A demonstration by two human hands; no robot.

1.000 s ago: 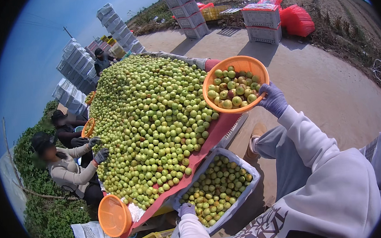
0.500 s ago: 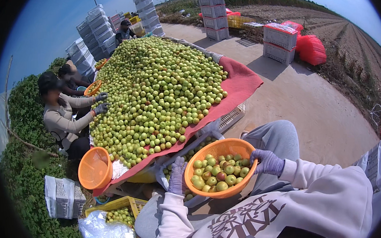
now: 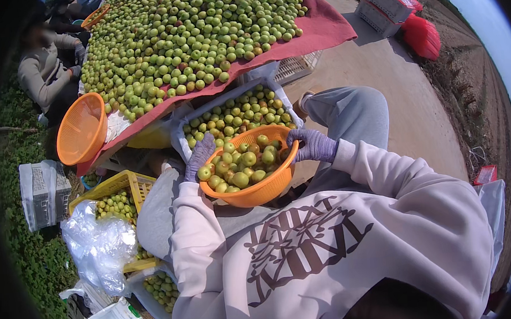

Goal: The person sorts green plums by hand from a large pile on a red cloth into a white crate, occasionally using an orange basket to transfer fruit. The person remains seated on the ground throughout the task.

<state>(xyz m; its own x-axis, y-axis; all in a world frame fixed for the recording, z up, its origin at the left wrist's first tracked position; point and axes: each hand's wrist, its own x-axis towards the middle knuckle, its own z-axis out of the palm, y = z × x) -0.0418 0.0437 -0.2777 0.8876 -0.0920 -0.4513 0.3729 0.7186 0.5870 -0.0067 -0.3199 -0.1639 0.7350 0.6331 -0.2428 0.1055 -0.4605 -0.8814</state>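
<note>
An orange plastic basket, part full of round green fruit with reddish patches that look like jujubes, is held in front of me between both gloved hands. My left hand is closed on its left rim. The right rim is gripped by my right hand, thumb at the inside edge. The basket tilts away from me, its far rim over the near edge of a white-lined crate. More of the same fruit fills that crate.
A large fruit heap covers a table with red cloth. At its left corner hangs another orange basket. Left of my leg stand a yellow crate and clear plastic bags. A co-worker sits at the heap's left side.
My view has swung downward. Both hands have moved the basket toward the lined crate and tipped it away from me; more of the crate's fruit now shows.
</note>
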